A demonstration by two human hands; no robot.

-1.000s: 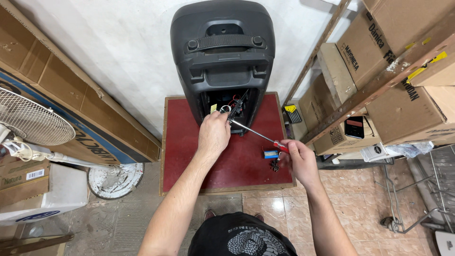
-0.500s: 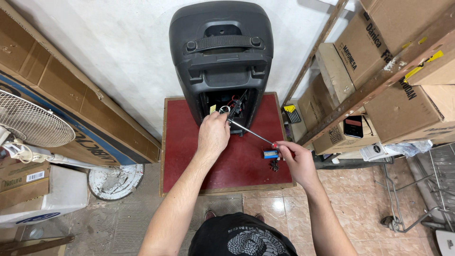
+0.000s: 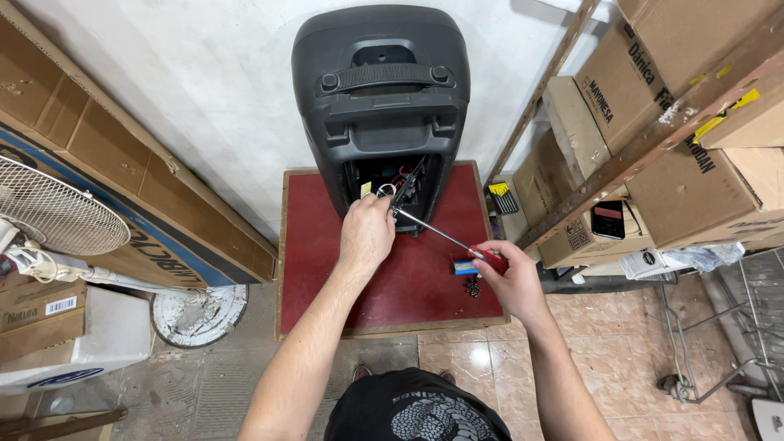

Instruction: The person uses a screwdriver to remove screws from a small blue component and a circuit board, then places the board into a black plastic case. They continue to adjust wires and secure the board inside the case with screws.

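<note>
A large black speaker [image 3: 380, 106] stood upright on the red surface [image 3: 310, 269]; left hand [image 3: 366, 233] pinched parts at its open compartment while right hand [image 3: 502, 273] gripped a screwdriver [image 3: 445, 237] angled into it

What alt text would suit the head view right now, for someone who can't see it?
A person's right hand holds a red-handled screwdriver with its tip at the open back hatch of a black speaker, where the left hand also reaches. The speaker stands on a red table, with cardboard boxes and a fan around.
</note>
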